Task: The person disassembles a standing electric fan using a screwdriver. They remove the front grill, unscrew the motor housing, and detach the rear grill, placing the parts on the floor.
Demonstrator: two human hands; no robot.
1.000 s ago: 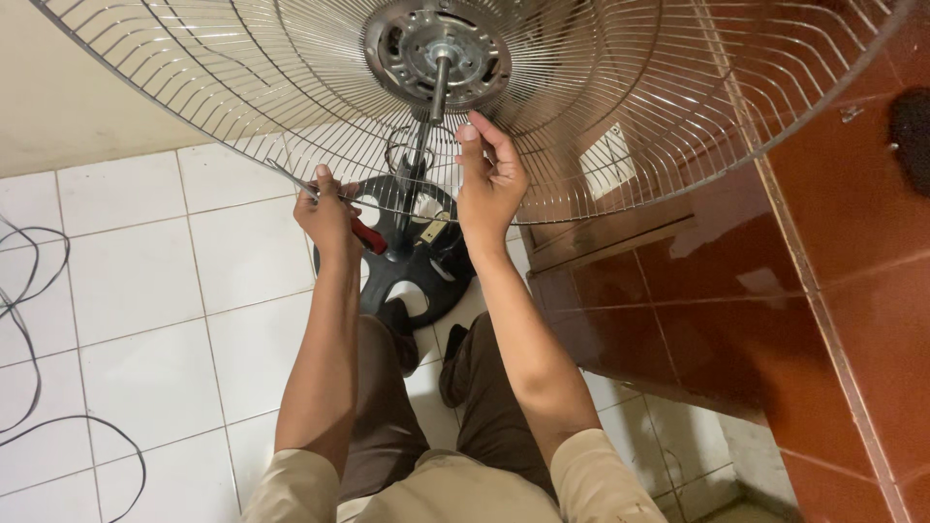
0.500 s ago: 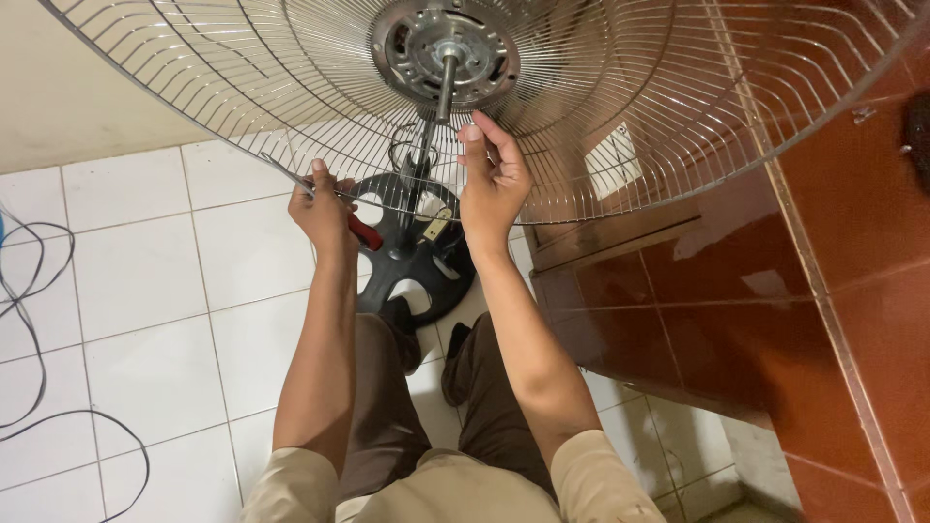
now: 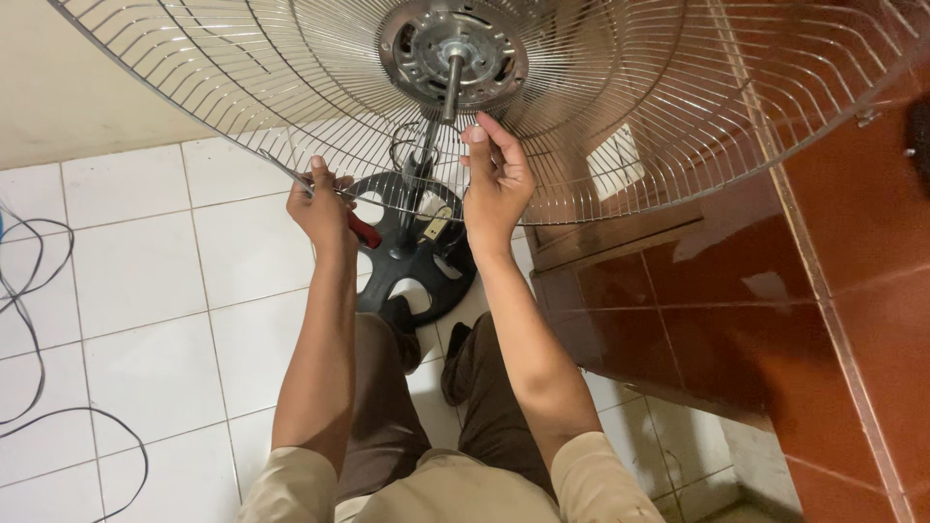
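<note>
A large round wire fan guard [image 3: 620, 107] fills the top of the view, with the bare motor hub and shaft [image 3: 452, 50] at its middle. My left hand [image 3: 323, 205] grips the guard's lower rim and also holds a red-handled tool [image 3: 364, 230]. My right hand [image 3: 496, 179] reaches up inside the guard, its fingers pinched just below the shaft; what they pinch is too small to tell. Below the hands stands the fan's black round base [image 3: 412, 252] on the white tiled floor [image 3: 145, 291].
A red-brown tiled ledge and wall [image 3: 775, 291] run along the right. Black cables [image 3: 39, 320] snake over the floor at the left. My legs and feet stand right at the fan base. A pale wall [image 3: 77, 97] lies at the upper left.
The view has shifted slightly. Both hands stay where they were on the guard, with only small finger movement of the right hand near the shaft.
</note>
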